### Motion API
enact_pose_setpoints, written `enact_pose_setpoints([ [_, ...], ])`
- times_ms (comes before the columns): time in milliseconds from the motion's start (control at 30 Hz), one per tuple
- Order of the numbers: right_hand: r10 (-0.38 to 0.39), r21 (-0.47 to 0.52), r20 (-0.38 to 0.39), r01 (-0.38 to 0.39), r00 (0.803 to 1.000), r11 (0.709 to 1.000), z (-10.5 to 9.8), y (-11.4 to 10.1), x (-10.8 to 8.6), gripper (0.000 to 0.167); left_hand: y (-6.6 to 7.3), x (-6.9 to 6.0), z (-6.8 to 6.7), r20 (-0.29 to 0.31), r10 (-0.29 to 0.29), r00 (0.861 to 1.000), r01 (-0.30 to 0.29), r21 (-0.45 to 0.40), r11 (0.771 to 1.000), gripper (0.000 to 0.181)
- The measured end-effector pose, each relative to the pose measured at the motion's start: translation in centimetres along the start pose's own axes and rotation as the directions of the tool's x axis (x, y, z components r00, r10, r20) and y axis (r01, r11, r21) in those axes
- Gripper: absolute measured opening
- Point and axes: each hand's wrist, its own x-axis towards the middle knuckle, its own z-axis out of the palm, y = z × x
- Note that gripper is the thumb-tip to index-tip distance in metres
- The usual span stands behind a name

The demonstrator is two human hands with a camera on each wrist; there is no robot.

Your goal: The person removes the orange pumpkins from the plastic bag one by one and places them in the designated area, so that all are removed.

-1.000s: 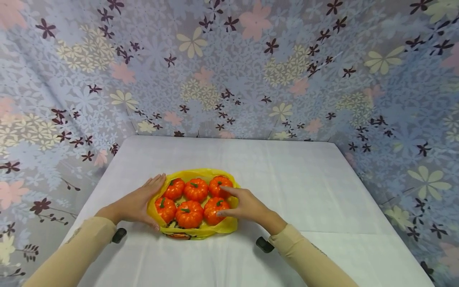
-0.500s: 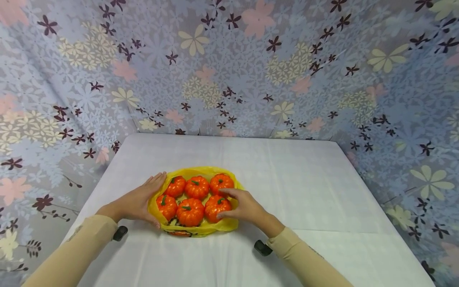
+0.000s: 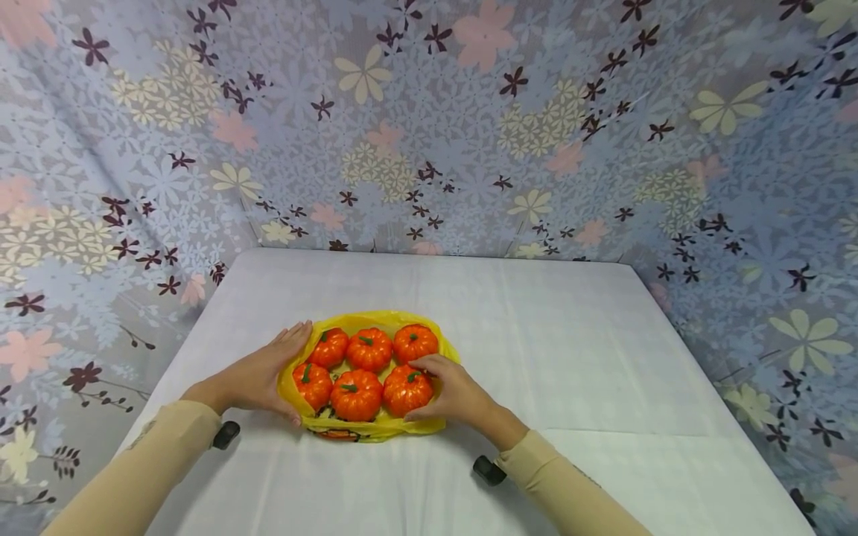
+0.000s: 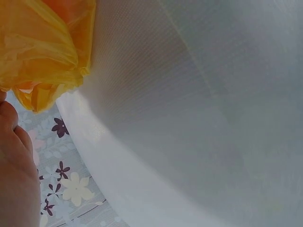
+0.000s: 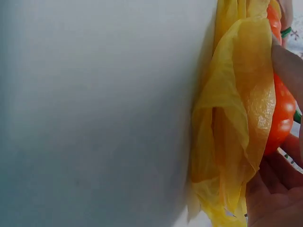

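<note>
Head view: right hand (image 3: 458, 391) apparently grips orange pumpkin (image 3: 404, 392).

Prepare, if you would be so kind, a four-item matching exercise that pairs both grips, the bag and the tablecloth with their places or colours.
Column one
1. Left grip
2. Bag
3. Right grip
4. Tablecloth

Column two
A. White, spread beneath the bag
B. Around the pumpkin at the right end of the near row
C. At the bag's left side
D. Yellow, with its top open

Pairs: 1-C, 2-D, 3-B, 4-A
</note>
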Motion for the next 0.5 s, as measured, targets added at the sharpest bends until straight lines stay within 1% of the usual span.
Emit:
enact_pose_setpoints([
  [333, 0.033, -0.011, -0.011, -0.033, 0.999, 0.999, -0.2, -0.3, 0.0, 0.080, -0.1, 0.2, 0.0, 0.000, -0.005, 1.000, 0.005, 0.000, 1.000, 0.153],
  [500, 0.009, 0.017, -0.026, -0.009, 1.000, 1.000, -1.0, -1.0, 0.1, 0.080, -0.1, 0.1, 0.0, -0.001, -0.017, 1.000, 0.017, 0.001, 1.000, 0.152],
])
